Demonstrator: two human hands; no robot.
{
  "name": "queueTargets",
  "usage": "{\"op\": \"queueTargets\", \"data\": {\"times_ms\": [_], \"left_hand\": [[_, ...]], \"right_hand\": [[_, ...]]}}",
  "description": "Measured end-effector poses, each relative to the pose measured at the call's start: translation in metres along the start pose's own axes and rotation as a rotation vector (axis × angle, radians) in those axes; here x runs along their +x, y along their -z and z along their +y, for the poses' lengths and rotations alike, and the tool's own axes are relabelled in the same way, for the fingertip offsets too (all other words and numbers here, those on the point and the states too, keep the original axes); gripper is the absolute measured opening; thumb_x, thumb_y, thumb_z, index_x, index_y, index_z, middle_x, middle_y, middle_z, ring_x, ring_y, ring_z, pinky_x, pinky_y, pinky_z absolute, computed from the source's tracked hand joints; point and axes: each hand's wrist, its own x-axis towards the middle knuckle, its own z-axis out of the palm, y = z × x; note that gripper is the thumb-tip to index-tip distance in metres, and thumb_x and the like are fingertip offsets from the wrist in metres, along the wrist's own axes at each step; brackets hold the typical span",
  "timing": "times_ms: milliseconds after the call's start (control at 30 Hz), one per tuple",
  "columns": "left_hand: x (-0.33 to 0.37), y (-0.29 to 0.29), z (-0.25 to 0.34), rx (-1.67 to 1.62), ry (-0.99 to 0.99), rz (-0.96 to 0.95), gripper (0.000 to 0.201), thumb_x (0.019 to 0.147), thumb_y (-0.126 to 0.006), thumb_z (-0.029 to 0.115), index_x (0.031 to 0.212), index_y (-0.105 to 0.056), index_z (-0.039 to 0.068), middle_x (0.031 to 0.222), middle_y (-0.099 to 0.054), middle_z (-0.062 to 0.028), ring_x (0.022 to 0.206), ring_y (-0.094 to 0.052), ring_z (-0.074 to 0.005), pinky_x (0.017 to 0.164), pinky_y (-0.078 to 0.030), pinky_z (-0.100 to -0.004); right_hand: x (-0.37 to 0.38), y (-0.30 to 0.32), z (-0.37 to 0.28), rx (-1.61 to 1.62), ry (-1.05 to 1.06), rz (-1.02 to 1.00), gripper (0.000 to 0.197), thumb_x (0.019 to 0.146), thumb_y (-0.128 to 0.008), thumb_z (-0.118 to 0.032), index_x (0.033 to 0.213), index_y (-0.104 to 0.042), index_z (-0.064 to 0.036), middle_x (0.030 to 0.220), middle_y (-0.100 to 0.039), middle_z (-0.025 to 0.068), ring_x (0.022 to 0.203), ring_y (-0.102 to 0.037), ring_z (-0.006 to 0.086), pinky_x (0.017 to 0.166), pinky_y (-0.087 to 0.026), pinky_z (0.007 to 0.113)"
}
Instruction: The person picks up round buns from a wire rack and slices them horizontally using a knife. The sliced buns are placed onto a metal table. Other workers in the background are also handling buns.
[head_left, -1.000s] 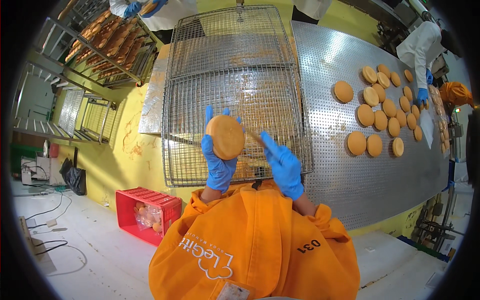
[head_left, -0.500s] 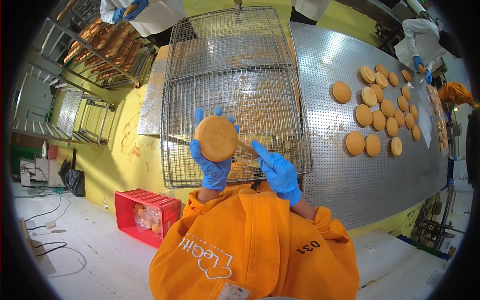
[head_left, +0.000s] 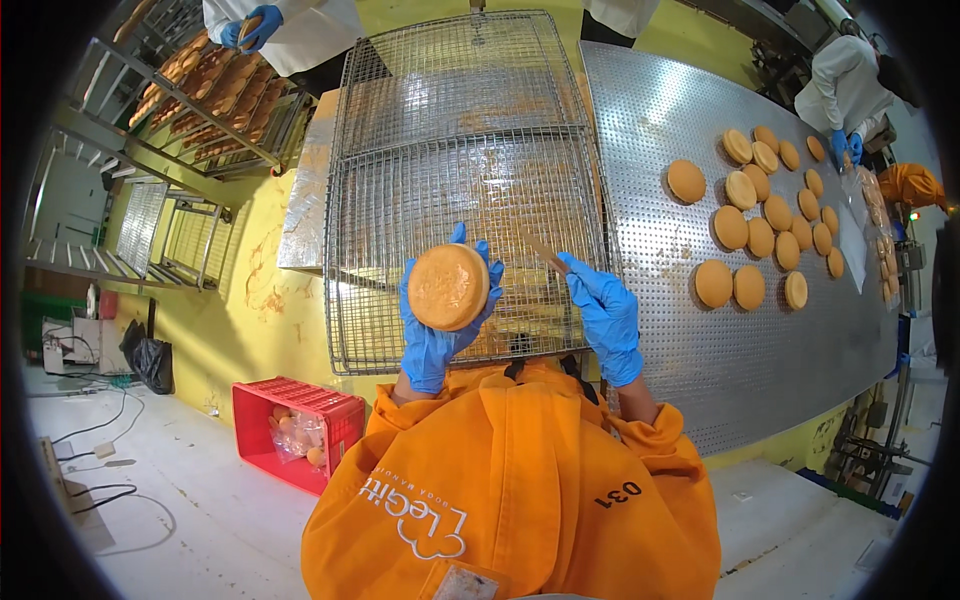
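The left hand (head_left: 432,330), in a blue glove, held a round golden bun (head_left: 448,287) flat side up, fingers spread behind and around its edge in a firm grip. The bun was raised clear of the wire rack (head_left: 465,190), above the rack's near edge and just in front of the person's chest. Compared with a second earlier, the bun had been carried slightly nearer the body and a little to the person's left; it had not been set down.

The right hand (head_left: 605,318), also gloved in blue, had drawn back toward the near edge of the rack. It pinched a thin stick-like tool (head_left: 548,254) that pointed up and away toward the bun; thumb and forefinger were closed on it. Whether the tip touched the rack could not be determined.

In my judgement, the bun was under inspection or trimming in hand, with the tool held ready beside it.

On the perforated metal table (head_left: 660,110) to the right lay a cluster of similar buns (head_left: 760,225), well apart from the hands. A red crate (head_left: 300,430) stood on the floor to the left. Other workers' gloved hands (head_left: 250,25) were busy at a trolley of baked goods at the upper left.
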Motion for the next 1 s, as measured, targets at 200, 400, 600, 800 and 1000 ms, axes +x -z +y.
{"op": "queueTargets", "data": {"times_ms": [200,400,600,800,1000], "left_hand": [[-0.002,-0.026,-0.014,0.186,-0.070,0.134,0.078,0.088,-0.048,0.063,0.151,-0.027,0.022,0.140,-0.046,-0.0162,0.121,-0.051,-0.0388,0.097,-0.049,-0.0538],[-0.009,-0.010,-0.022,0.690,-0.004,0.117,0.090,0.084,-0.056,0.063,0.153,-0.019,0.019,0.147,-0.037,-0.0216,0.125,-0.047,-0.0452,0.095,-0.049,-0.0576],[-0.001,0.018,-0.019,0.625,-0.131,0.355,0.077,0.089,-0.057,0.054,0.150,-0.027,0.019,0.140,-0.044,-0.0179,0.120,-0.053,-0.0357,0.093,-0.050,-0.0545],[0.018,0.063,-0.043,0.858,-0.021,0.391,0.066,0.093,-0.055,0.051,0.146,-0.036,0.018,0.138,-0.046,-0.0120,0.118,-0.052,-0.0299,0.097,-0.048,-0.0454],[0.029,0.007,-0.063,0.793,0.304,0.201,0.072,0.092,-0.053,0.054,0.149,-0.033,0.016,0.143,-0.041,-0.0115,0.126,-0.043,-0.0257,0.106,-0.038,-0.0413]], "right_hand": [[-0.011,-0.007,-0.008,0.023,0.019,0.000,0.025,0.092,-0.065,-0.022,0.116,-0.069,-0.0141,0.073,-0.062,0.0061,0.062,-0.056,0.0140,0.055,-0.046,0.029],[-0.018,-0.022,-0.005,-0.035,0.170,-0.160,0.022,0.091,-0.064,-0.032,0.093,-0.069,-0.0108,0.080,-0.066,0.0072,0.070,-0.063,0.0270,0.058,-0.050,0.036],[-0.022,-0.023,0.024,0.105,-0.244,-0.057,0.042,0.084,-0.073,-0.029,0.118,-0.063,-0.0076,0.098,-0.067,0.0114,0.090,-0.065,0.0235,0.081,-0.052,0.034],[-0.037,-0.058,0.040,0.157,-0.335,-0.132,0.072,0.076,-0.080,-0.033,0.135,-0.050,-0.0030,0.121,-0.062,0.0151,0.111,-0.061,0.0263,0.094,-0.049,0.036],[0.000,0.026,0.087,0.915,-0.799,0.256,0.046,0.090,-0.062,-0.042,0.118,-0.058,-0.0051,0.111,-0.066,0.0121,0.060,-0.051,0.0104,0.054,-0.045,0.028]]}}
